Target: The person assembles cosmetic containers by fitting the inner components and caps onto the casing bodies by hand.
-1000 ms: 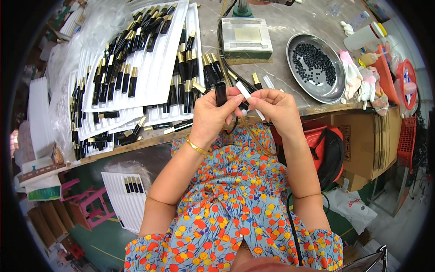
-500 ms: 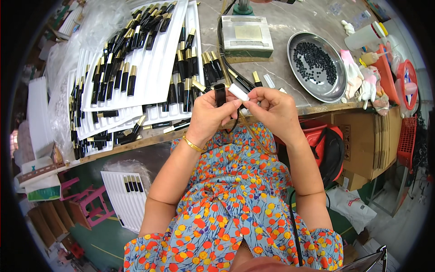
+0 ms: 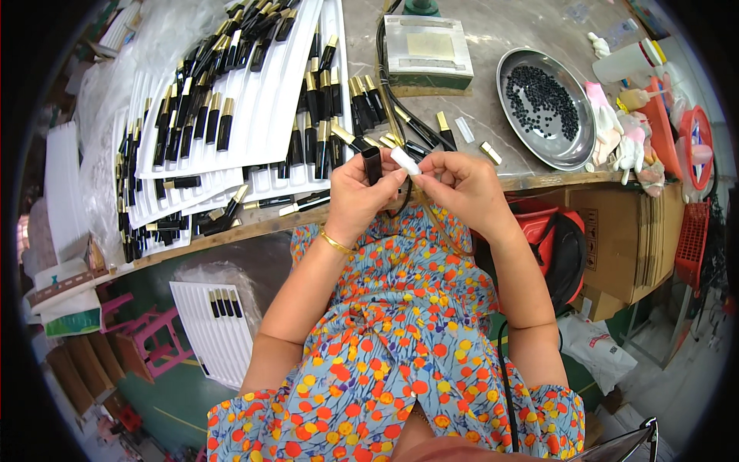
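Note:
My left hand (image 3: 356,194) is closed around a glossy black tube (image 3: 372,164) that stands up between its fingers, its upper end looking hollow. Just right of it, my right hand (image 3: 466,189) pinches a small white rectangular piece (image 3: 404,160). The left thumb reaches across to the lower end of that piece, so the fingertips of both hands nearly meet there. Both hands are held at the table's front edge. Past them lie black tubes with gold ends (image 3: 414,137), and a short gold-and-clear tube (image 3: 490,152) rests beyond my right hand.
White ribbed trays (image 3: 254,115) heaped with black-and-gold tubes cover the left side. A metal block fixture (image 3: 428,48) stands at the back with dark cables (image 3: 382,69) beside it. Rightward are a steel dish (image 3: 531,144) of small black parts, gloves (image 3: 633,146) and an orange basket (image 3: 663,123).
The view has shifted slightly. Both hands keep their holds on the black tube and the white piece, with small finger movements. The gold-and-clear tube beyond my right hand shows more fully.

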{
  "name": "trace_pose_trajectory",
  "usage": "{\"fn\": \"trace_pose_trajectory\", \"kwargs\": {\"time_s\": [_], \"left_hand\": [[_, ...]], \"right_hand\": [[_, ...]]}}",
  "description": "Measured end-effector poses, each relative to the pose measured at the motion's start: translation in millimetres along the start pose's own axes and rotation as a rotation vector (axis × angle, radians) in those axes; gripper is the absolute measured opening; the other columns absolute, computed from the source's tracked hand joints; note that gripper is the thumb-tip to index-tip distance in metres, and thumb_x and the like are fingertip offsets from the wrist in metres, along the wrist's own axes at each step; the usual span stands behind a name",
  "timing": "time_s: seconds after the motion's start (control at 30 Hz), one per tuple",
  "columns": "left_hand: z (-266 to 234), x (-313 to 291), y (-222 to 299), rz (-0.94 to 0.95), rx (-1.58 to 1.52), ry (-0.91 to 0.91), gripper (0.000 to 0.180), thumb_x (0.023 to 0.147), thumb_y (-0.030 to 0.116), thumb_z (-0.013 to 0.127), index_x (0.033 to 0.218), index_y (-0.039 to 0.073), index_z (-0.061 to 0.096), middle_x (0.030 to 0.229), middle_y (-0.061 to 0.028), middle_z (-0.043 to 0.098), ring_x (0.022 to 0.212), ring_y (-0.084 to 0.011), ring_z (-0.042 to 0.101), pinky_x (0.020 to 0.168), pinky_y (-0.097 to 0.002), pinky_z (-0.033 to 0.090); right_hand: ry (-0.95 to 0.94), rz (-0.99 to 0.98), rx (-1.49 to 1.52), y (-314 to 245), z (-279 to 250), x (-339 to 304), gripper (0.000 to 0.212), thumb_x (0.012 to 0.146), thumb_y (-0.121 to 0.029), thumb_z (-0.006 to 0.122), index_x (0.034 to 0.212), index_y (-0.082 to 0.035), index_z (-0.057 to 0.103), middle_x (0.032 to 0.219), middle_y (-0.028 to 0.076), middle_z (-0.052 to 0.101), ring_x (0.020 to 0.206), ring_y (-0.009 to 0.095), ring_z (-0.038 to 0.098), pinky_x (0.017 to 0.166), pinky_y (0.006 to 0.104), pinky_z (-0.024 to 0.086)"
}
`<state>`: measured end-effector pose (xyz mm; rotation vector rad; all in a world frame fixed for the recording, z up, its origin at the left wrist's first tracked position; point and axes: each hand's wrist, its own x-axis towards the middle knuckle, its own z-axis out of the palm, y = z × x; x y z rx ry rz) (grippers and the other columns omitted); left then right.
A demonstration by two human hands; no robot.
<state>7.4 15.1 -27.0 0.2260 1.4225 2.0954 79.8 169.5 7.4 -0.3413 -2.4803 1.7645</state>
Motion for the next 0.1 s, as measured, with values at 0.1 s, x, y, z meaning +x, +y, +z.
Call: {"fn": "trace_pose_trajectory", "kwargs": {"time_s": [0.1], "left_hand": [[1.5, -0.7, -1.9, 0.057, 0.031, 0.007, 0.023, 0.077, -0.002, 0.06, 0.1, -0.004, 0.055, 0.08, -0.0056, 0.06, 0.06, -0.0069, 0.054, 0.049, -0.0167, 0.042]], "right_hand": [[0.073, -0.224, -0.21, 0.3, 4.3, 2.2, 0.013, 0.074, -0.013, 0.068, 0.082, -0.004, 0.062, 0.061, -0.001, 0.06, 0.042, 0.013, 0.05, 0.042, 0.0226, 0.041]]}}
